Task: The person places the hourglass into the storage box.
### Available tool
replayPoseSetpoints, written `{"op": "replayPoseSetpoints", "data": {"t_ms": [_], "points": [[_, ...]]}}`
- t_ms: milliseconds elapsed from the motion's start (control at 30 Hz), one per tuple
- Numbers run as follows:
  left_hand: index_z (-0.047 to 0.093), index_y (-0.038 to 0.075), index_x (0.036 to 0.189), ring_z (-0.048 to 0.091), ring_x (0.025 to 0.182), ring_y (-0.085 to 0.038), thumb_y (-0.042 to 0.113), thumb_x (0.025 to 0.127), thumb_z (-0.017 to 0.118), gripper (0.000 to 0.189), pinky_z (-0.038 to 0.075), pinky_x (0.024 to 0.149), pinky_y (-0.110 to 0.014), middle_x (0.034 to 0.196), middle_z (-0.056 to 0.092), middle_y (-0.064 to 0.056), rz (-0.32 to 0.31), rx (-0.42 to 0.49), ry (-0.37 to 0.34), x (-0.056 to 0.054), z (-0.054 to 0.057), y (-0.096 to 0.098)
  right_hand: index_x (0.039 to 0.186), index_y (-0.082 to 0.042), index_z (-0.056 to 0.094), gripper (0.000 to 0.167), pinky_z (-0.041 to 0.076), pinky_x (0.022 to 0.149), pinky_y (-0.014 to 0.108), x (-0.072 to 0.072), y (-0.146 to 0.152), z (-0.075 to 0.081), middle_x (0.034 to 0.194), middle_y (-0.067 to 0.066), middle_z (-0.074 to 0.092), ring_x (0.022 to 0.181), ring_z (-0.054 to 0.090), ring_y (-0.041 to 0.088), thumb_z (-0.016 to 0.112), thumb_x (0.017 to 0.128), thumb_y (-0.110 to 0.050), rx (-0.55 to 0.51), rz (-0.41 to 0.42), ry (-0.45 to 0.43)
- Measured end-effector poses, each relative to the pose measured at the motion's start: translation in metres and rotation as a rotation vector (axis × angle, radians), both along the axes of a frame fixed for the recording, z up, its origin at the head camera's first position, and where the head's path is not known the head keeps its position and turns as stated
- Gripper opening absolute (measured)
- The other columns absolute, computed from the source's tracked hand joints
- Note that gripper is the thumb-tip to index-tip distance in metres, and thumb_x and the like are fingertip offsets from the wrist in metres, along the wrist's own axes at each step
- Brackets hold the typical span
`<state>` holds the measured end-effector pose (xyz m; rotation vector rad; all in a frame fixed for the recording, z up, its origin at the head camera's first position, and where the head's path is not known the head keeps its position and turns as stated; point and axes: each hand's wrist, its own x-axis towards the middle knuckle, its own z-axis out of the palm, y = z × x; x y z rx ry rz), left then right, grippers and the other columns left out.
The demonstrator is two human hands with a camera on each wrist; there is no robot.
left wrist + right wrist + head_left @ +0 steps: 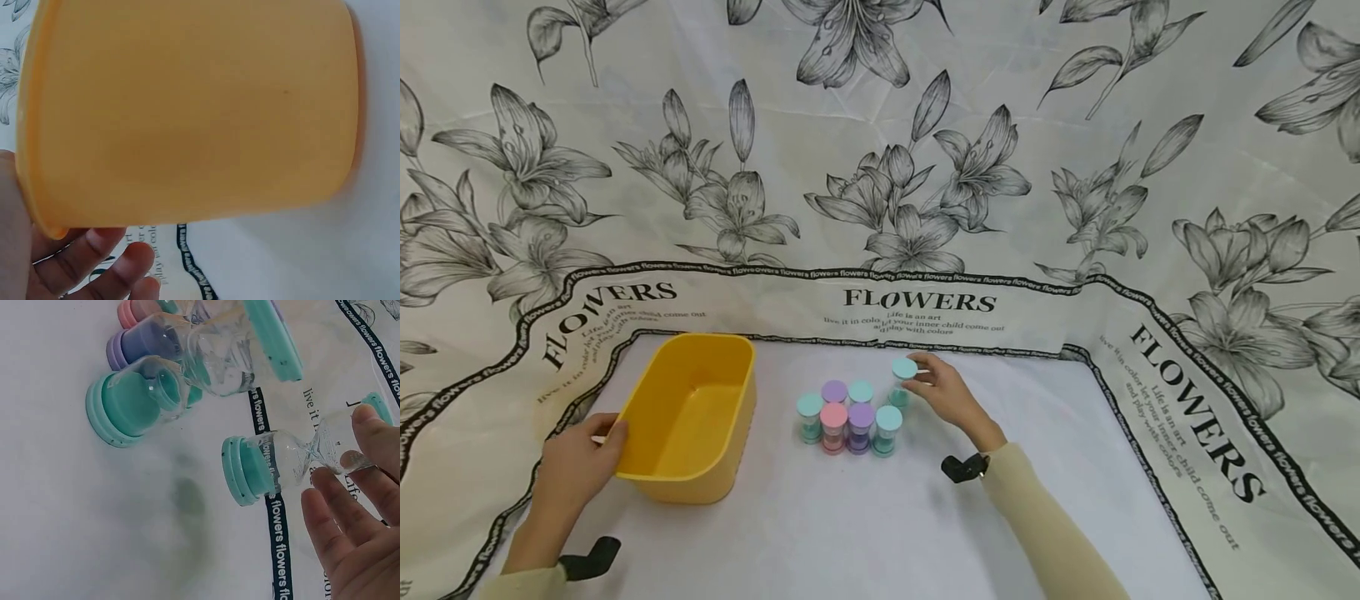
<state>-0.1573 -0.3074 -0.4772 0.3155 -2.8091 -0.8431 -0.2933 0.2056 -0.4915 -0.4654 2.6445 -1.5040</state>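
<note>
Grips near-left corner rim of yellow rounded-rectangular plastic tub [741, 446] with left hand [578, 462]. Pinches clear hourglass-shaped timer with teal end caps [904, 368] near its top with right hand [951, 393], roughly upright. Holds it just beside far-right side of six standing pink, purple and teal-capped timers [833, 416], right of tub. Works with hands well apart, over white cloth [850, 529].
</note>
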Motion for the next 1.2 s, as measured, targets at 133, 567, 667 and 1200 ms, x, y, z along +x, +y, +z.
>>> {"op": "replayPoseSetpoints", "data": {"t_ms": [133,567,667,1200], "points": [[0.065,-0.01,0.123,0.065,0.072,-0.026,0.034,0.104,0.054,0.049,0.048,0.053,-0.029,0.104,0.071,-0.029,-0.05,-0.05,-0.041,-0.001,0.01,-0.008,0.149,-0.004,0.048,0.057,0.055,0.103,0.048,-0.004,0.003,0.01,0.141,0.02,0.058,0.126,0.064,0.038,0.071,0.098,-0.017,0.008,-0.014,-0.003],[0.068,-0.01,0.119,0.07,0.079,-0.033,0.036,0.104,0.057,0.049,0.057,0.058,-0.036,0.105,0.073,-0.027,-0.107,-0.081,-0.032,-0.001,0.008,-0.019,0.149,-0.004,0.049,0.06,0.055,0.103,0.05,-0.018,-0.009,0.054,0.141,0.018,0.06,0.126,0.064,0.036,0.073,0.097,-0.021,-0.001,0.0,0.056],[0.063,-0.009,0.127,0.071,0.083,-0.037,0.035,0.105,0.056,0.05,0.06,0.06,-0.04,0.112,0.071,-0.03,-0.121,-0.073,-0.016,-0.001,0.005,-0.019,0.148,-0.006,0.05,0.059,0.056,0.102,0.05,-0.019,-0.016,0.064,0.138,0.018,0.061,0.125,0.065,0.036,0.073,0.097,-0.023,-0.004,0.014,0.074],[0.001,-0.006,0.161,0.048,0.126,-0.061,0.029,0.111,0.033,0.07,0.041,0.102,-0.075,0.151,0.031,-0.046,-0.279,-0.024,-0.197,-0.007,0.003,-0.002,0.147,-0.007,0.051,0.055,0.059,0.096,0.043,-0.017,-0.078,0.115,0.134,0.013,0.062,0.122,0.066,0.03,0.072,0.098,-0.02,-0.083,0.141,0.133]]}}
